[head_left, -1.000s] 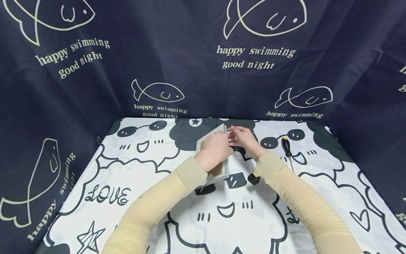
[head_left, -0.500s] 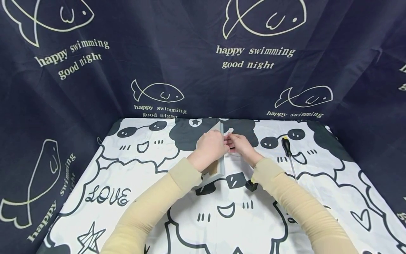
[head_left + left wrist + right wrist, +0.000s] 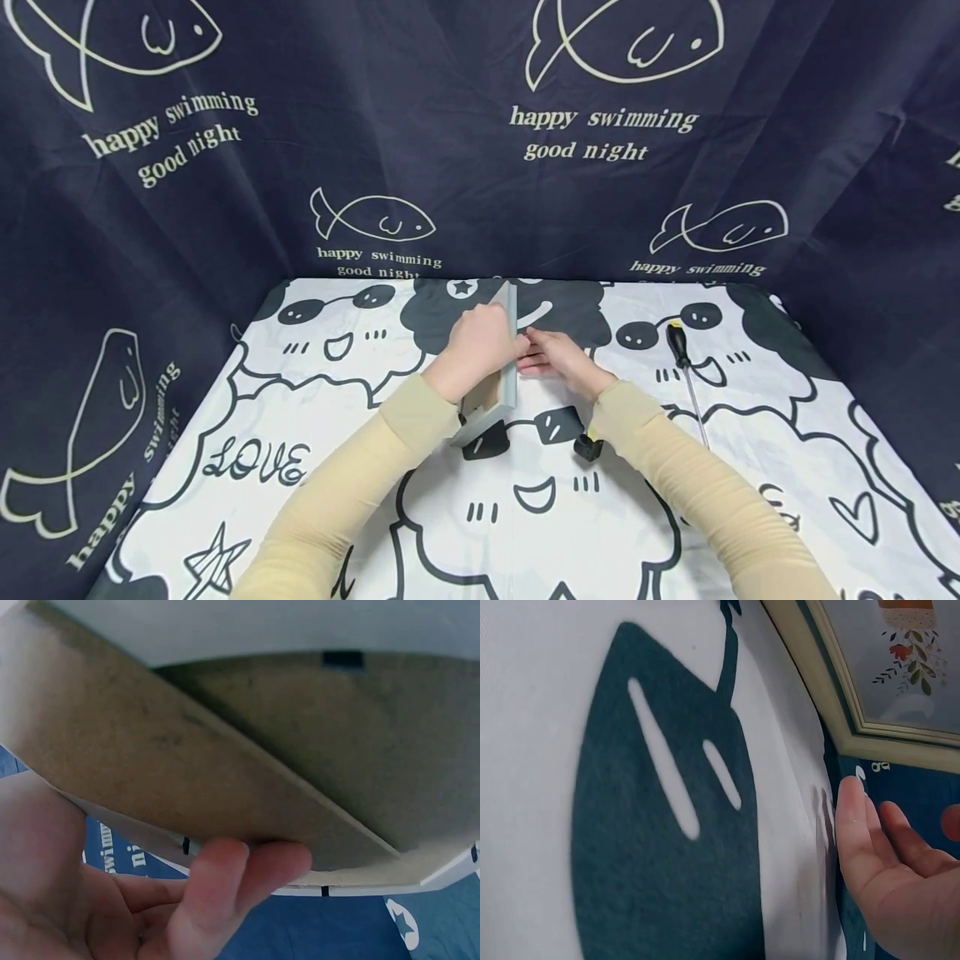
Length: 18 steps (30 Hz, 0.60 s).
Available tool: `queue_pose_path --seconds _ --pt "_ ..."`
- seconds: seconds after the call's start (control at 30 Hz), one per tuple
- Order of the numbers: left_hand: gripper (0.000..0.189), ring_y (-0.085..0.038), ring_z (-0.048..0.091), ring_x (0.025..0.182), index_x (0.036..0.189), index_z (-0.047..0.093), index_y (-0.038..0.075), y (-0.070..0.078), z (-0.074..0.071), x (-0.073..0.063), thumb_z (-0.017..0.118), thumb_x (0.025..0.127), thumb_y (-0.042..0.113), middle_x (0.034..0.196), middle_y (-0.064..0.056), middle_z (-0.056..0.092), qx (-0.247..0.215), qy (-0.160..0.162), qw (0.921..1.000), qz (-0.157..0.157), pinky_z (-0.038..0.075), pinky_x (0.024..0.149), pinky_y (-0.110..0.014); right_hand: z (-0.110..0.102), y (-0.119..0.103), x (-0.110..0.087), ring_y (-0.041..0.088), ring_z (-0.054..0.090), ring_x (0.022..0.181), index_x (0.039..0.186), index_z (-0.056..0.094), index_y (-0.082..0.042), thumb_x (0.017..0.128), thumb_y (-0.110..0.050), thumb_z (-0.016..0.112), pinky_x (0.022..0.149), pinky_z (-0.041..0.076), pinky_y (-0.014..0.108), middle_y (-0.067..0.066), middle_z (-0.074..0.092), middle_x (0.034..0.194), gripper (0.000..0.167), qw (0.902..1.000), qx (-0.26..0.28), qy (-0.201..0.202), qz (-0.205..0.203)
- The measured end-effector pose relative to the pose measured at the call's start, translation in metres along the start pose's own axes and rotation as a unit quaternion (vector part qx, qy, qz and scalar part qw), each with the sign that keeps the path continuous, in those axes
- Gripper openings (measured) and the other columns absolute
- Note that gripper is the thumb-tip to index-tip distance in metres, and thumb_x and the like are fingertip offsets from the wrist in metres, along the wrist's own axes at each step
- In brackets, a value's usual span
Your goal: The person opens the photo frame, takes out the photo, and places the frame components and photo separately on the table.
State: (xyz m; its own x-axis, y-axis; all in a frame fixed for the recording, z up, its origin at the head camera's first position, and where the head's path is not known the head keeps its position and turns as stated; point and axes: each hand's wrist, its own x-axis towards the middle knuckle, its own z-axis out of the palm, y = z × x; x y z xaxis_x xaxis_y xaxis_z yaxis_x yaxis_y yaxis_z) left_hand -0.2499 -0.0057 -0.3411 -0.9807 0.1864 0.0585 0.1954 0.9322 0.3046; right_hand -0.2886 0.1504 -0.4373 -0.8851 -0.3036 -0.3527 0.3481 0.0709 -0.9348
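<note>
My left hand [image 3: 480, 342] grips a picture frame [image 3: 512, 387] that stands on edge, tilted, over the middle of the table. In the left wrist view, the brown back of the frame [image 3: 165, 750] faces me. A brown panel with a slanting edge overlaps another brown surface there, and small black tabs show along the rim. Fingertips [image 3: 217, 862] of the left hand lie against the panel's lower edge. My right hand [image 3: 558, 360] is beside the front of the frame, fingers extended and holding nothing visible. The right wrist view shows a printed plant picture [image 3: 911, 664] inside a pale moulded border.
A screwdriver [image 3: 678, 346] with a black and yellow handle lies on the right of the table. The white tablecloth [image 3: 360, 467] carries dark cartoon prints. A navy curtain [image 3: 480, 167] with fish prints hangs behind and at both sides.
The left hand and frame have shifted a little to the left and turned slightly. My right hand has followed left and down, staying close to the frame's front. The screwdriver has stayed put.
</note>
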Motion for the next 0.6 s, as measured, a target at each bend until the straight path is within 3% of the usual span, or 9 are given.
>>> queue_pose_path --seconds 0.3,0.6 --pt "0.033 -0.026 0.065 0.073 0.083 0.061 0.008 -0.013 -0.006 -0.001 0.063 0.077 0.04 0.081 -0.011 0.066 -0.028 0.005 0.9996 0.0 0.051 0.056 -0.038 0.003 0.005 0.001 0.026 0.066 0.095 0.127 0.043 0.013 0.104 -0.026 0.031 0.091 0.049 0.041 0.016 0.061 0.105 0.047 0.9985 0.03 -0.046 0.004" --pt "0.025 -0.023 0.059 0.059 0.07 0.056 0.011 -0.03 -0.012 -0.003 0.061 0.078 0.034 0.063 -0.005 0.058 -0.07 0.004 0.9975 -0.001 0.045 0.048 -0.032 0.009 0.007 0.003 0.024 0.065 0.097 0.134 0.038 0.014 0.103 -0.025 0.03 0.089 0.051 0.035 0.033 0.045 0.133 0.05 0.9979 0.029 -0.057 0.013"
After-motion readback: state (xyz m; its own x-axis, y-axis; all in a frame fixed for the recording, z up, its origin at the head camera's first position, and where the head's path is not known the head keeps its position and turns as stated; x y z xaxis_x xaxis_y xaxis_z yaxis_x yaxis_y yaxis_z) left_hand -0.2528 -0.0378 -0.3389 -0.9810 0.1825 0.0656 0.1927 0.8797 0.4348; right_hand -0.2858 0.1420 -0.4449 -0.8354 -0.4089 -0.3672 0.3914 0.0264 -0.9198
